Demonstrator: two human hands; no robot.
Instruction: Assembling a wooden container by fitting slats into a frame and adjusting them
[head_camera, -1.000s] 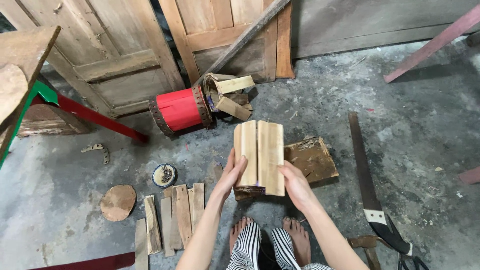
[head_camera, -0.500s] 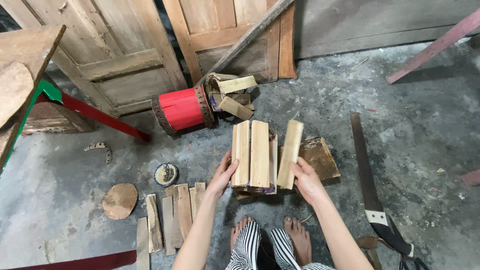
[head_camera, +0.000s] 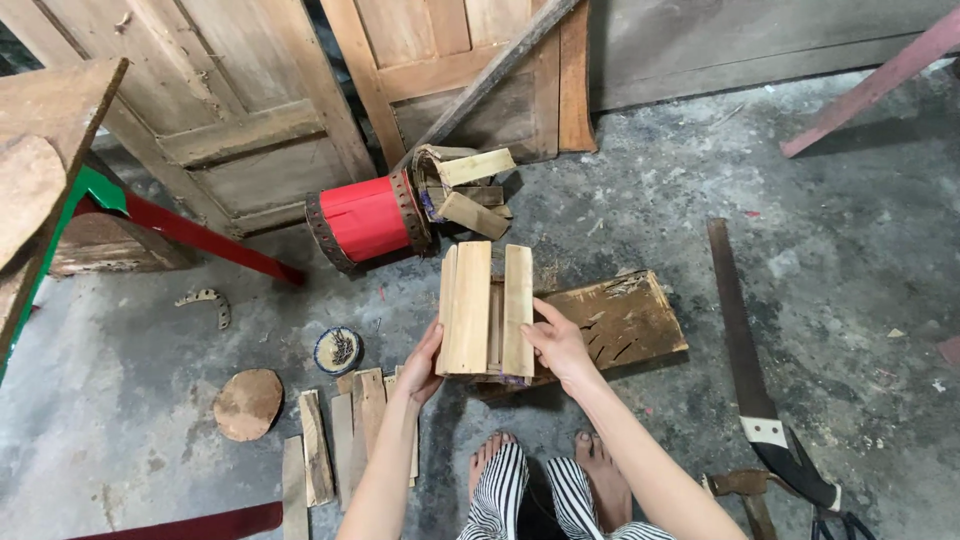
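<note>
The bundle of upright wooden slats (head_camera: 485, 312) stood at the centre of the view, just at twelve o'clock from the person's bare feet (head_camera: 545, 470), its base against the edge of a worn chopping board (head_camera: 620, 320) lying at three o'clock. The left hand (head_camera: 425, 362) pressed flat against the bundle's lower left face, fingers cupped round the outer slat; the right hand (head_camera: 555, 340) clasped the right-hand slat, thumb lying up along its face — both hands closed on the wood, neither one free.

To do this well, I judged, the two palms needed to squeeze evenly towards each other low down, near the band at the foot, so the slats stayed parallel and none tipped outward. A red drum-shaped can (head_camera: 368, 218) with loose slats (head_camera: 470, 190) lay at eleven o'clock, a dish of nails (head_camera: 338, 350) at nine, spare slats (head_camera: 340, 440) at seven, and a handsaw (head_camera: 755, 370) at four — well apart from the hands.
</note>
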